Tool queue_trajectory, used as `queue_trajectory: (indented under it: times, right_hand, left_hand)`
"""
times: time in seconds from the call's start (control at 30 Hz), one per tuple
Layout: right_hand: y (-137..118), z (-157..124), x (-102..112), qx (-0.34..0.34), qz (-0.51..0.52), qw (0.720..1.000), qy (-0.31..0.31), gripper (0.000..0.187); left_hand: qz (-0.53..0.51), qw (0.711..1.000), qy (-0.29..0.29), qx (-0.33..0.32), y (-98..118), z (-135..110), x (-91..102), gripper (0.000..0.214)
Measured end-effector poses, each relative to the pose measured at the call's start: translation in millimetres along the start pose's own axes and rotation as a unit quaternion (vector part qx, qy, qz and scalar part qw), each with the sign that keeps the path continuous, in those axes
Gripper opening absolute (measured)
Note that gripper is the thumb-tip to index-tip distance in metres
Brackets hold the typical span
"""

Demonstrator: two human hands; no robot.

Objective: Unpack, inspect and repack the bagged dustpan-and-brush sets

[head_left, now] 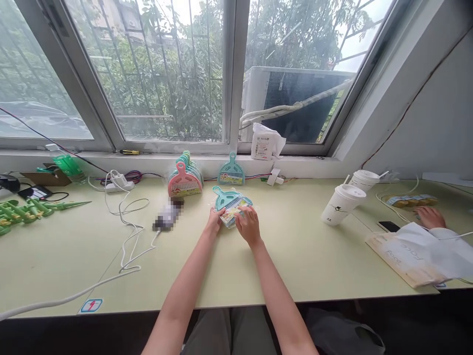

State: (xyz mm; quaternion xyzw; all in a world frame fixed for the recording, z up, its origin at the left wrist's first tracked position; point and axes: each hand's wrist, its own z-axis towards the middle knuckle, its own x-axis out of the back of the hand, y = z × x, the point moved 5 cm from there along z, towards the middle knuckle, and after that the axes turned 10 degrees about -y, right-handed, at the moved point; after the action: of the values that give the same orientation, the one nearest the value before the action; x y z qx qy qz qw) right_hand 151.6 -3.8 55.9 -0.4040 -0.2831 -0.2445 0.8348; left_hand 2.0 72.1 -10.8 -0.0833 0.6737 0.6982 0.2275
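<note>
A teal mini dustpan-and-brush set (pixel 226 199) in clear plastic wrap is tilted above the table in front of me. My left hand (pixel 215 220) grips its lower left edge, thumb on the front. At the lower right, my right hand (pixel 248 223) has its bent fingers closed on the wrap and the printed card. Behind them, another teal dustpan set (pixel 231 170) stands upright against the sill. To its left, a pink dustpan set (pixel 183 181) fronts a row of several teal ones (pixel 192 165).
White cables (pixel 129 241) and a power strip (pixel 120 185) lie left, beyond a pixelated object (pixel 168 215). Green plastic parts (pixel 29 213) sit farther left. Two white cups (pixel 342 204) stand right, near a paper bag (pixel 414 251) and another person's hand (pixel 430 217).
</note>
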Motion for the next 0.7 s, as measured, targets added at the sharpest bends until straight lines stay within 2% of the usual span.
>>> queue_trajectory:
  times: [0.07,0.13,0.23,0.3,0.33,0.43,0.5,0.6,0.7]
  right_hand:
    - [12.2,4.3,-6.0,-0.032,0.051,0.998,-0.033,0.030]
    - [27.4,7.7,-13.5,-0.094,0.120,0.987,-0.047,0.041]
    - [46.6,8.0,-21.5,-0.184,0.226,0.956,-0.021,0.042]
    - [55.6,5.5,-23.5,-0.230,0.306,0.923,0.027,0.032]
    - [59.3,3.8,-23.7,-0.250,0.349,0.901,0.059,0.033]
    - [68.5,-0.9,-21.6,-0.283,0.458,0.828,0.156,0.061]
    - [73.3,-2.2,-19.3,-0.294,0.496,0.797,0.178,0.061]
    - [78.1,-2.6,-14.3,-0.301,0.514,0.787,0.160,0.053]
    - [79.1,-2.3,-10.0,-0.278,0.519,0.795,0.144,0.057]
  left_hand:
    - [-0.013,0.999,0.034,-0.004,-1.8,-1.4,8.0,0.058]
    - [-0.015,0.999,0.048,-0.005,-0.3,-2.0,11.2,0.061]
    - [-0.007,0.999,0.043,-0.018,5.0,-3.0,6.5,0.071]
    - [-0.010,0.999,0.033,-0.030,10.1,-4.7,0.7,0.078]
    - [-0.010,0.999,0.019,-0.032,13.0,-5.6,-2.9,0.079]
    - [0.005,0.999,-0.041,-0.017,20.6,-8.4,-12.7,0.074]
    - [0.016,0.997,-0.069,-0.001,23.6,-10.0,-16.3,0.067]
    - [0.034,0.995,-0.089,0.020,23.7,-10.5,-18.2,0.058]
    - [0.058,0.996,-0.060,0.033,21.7,-9.8,-14.2,0.056]
